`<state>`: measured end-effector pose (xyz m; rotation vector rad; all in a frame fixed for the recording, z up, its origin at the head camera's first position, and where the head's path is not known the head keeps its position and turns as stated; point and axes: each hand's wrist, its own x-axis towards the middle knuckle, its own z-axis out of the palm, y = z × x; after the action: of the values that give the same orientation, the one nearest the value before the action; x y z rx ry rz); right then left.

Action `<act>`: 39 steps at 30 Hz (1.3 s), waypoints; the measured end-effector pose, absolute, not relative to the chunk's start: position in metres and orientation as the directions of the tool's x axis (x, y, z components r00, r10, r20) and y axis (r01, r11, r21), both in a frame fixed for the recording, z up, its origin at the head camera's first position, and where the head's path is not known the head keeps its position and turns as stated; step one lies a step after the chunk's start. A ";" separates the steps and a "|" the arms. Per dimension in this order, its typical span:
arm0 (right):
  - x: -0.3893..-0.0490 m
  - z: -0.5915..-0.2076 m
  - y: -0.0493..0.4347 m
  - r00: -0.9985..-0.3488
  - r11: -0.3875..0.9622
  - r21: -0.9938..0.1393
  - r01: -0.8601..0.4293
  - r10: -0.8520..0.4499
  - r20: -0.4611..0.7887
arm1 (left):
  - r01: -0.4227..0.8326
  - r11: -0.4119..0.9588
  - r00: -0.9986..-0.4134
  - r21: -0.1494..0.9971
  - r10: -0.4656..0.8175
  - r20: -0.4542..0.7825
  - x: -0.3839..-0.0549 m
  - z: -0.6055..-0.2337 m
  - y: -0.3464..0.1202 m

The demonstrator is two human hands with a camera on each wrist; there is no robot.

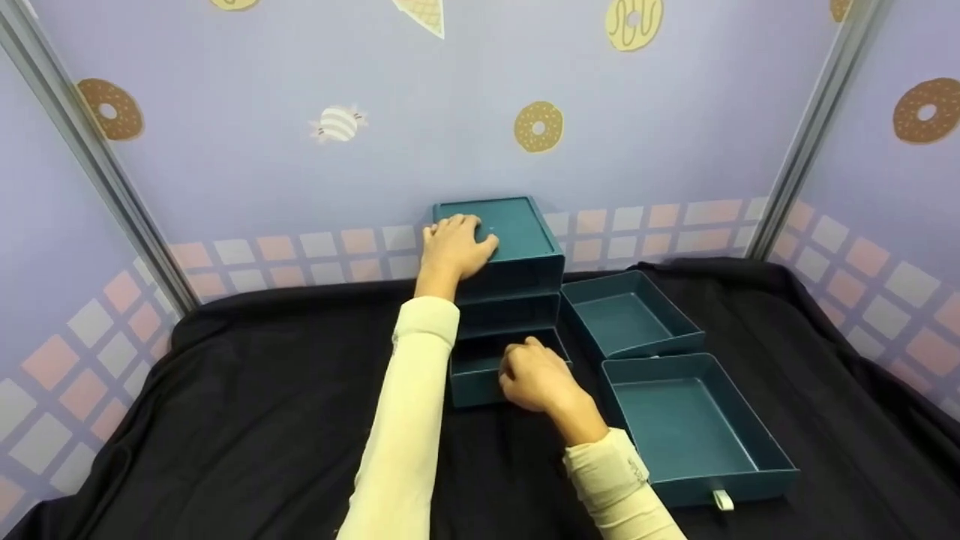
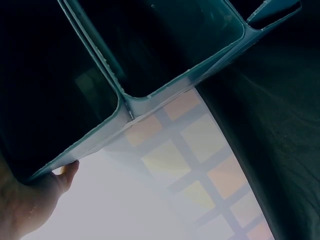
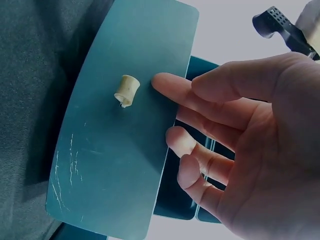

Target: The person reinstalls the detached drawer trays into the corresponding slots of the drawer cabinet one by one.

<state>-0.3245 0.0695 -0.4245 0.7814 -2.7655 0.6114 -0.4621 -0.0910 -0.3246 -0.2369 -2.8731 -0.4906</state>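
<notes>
Head view: one cabinet (image 1: pixel 521 225), black cloth (image 1: pixel 300 420) below. Bottom drawer (image 1: pixel 476 388) partly out at its base, front set crosswise to the person; right hand (image 1: pixel 536 375) nearer, at that front. Left hand (image 1: pixel 454 251) resting on the cabinet top, thumb apart from fingers. Two loose drawers (image 1: pixel 679 431), at right.

Left wrist view: left hand at cabinet's edge, mostly out of frame.

Right wrist view: pale pull tab (image 3: pixel 128 91); index fingertip (image 3: pixel 161 81) just beside it; fingers spread, loosely bent, pinching nothing; firm contact, cannot tell.
</notes>
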 end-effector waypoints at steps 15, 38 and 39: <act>-0.325 -0.426 0.072 -0.811 0.752 -0.323 -0.575 -0.469 0.351 | 0.193 0.925 -0.967 0.326 0.123 0.225 -0.459 -0.322 -0.090; -0.333 -0.439 0.070 -0.838 0.759 -0.368 -0.537 -0.430 0.336 | 0.180 0.931 -0.970 0.319 0.115 0.213 -0.460 -0.324 -0.092; -0.334 -0.439 0.070 -0.838 0.758 -0.369 -0.538 -0.430 0.337 | 0.179 0.931 -0.971 0.317 0.114 0.212 -0.460 -0.325 -0.092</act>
<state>-0.3337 0.0704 -0.4392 0.7614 -2.7241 0.6753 -0.4603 -0.0921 -0.3245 -0.2214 -2.8985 -0.5024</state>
